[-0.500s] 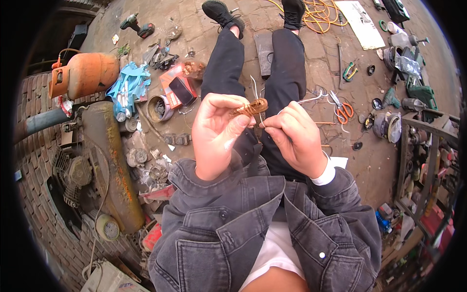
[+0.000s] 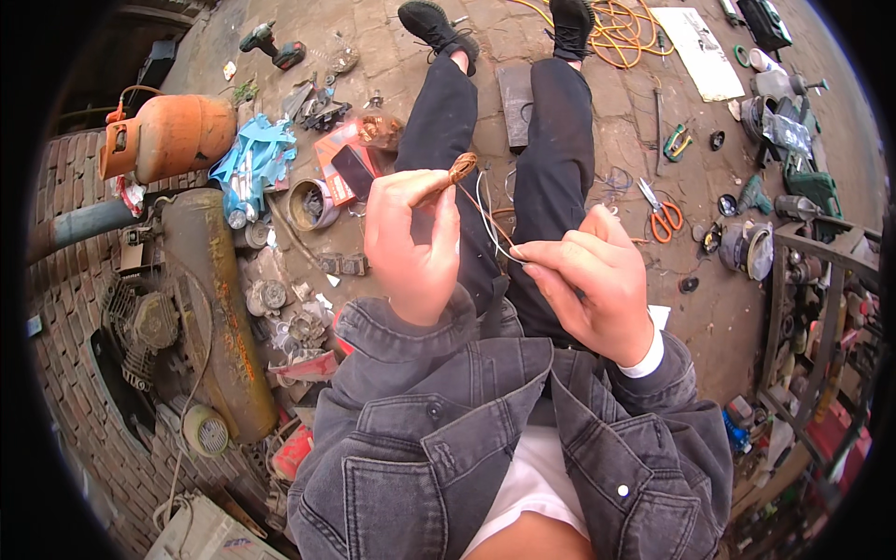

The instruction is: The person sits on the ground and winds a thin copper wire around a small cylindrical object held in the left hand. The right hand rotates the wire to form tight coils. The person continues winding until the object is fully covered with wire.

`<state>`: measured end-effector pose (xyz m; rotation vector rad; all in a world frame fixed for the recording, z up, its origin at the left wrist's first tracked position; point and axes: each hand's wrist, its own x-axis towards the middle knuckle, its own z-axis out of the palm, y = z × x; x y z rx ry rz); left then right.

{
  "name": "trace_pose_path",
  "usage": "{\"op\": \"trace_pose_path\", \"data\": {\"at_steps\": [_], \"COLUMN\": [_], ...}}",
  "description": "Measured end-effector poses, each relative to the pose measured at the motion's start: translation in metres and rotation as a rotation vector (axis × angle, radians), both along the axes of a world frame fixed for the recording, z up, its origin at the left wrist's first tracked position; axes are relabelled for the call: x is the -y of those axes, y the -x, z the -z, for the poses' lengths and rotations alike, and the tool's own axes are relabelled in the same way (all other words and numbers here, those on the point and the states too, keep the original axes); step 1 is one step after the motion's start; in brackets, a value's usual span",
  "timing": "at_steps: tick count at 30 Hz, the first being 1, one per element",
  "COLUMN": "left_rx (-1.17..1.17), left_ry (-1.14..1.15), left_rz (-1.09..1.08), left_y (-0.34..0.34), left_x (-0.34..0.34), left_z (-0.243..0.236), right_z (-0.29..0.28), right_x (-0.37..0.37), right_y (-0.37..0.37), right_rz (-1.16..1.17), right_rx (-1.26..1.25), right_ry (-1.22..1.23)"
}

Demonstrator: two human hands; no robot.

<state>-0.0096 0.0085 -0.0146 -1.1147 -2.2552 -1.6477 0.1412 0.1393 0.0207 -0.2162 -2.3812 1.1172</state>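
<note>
My left hand [image 2: 411, 243] pinches a small copper wire coil [image 2: 462, 168] between thumb and fingertips, above my left thigh. To its right, my right hand [image 2: 593, 285] is closed in a pinch on the end of a thin white wire [image 2: 489, 220]. A reddish copper strand also runs down from the coil toward the right fingertips. Whether that strand is pinched together with the white one I cannot make out. Both hands are held over my lap, between my outstretched legs, a short distance apart.
Orange-handled scissors [image 2: 663, 213] and green pliers [image 2: 676, 141] lie to the right on the paving. A phone [image 2: 353, 173] rests on an orange box. At left are an orange gas cylinder [image 2: 177, 135] and a cordless drill [image 2: 273, 47]; a metal frame [image 2: 821, 245] stands right.
My hands have moved apart, the right one lower and to the right. The coil now sits higher and more upright in my left fingertips, with wire showing between the hands.
</note>
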Motion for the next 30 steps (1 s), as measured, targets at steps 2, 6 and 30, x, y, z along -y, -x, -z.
{"op": "trace_pose_path", "data": {"at_steps": [2, 6, 30], "left_rx": [-0.081, -0.189, -0.194], "left_ry": [0.086, 0.2, 0.451], "left_rz": [0.011, 0.023, 0.174], "left_y": [0.001, 0.003, 0.029], "left_x": [0.0, 0.0, -0.009], "left_z": [-0.001, 0.001, 0.015], "right_z": [-0.003, -0.002, -0.036], "right_x": [-0.002, -0.011, -0.06], "right_y": [0.0, -0.006, -0.026], "right_rz": [0.041, 0.057, -0.134], "right_rx": [0.011, 0.03, 0.213], "right_ry": [-0.016, 0.059, 0.406]}}
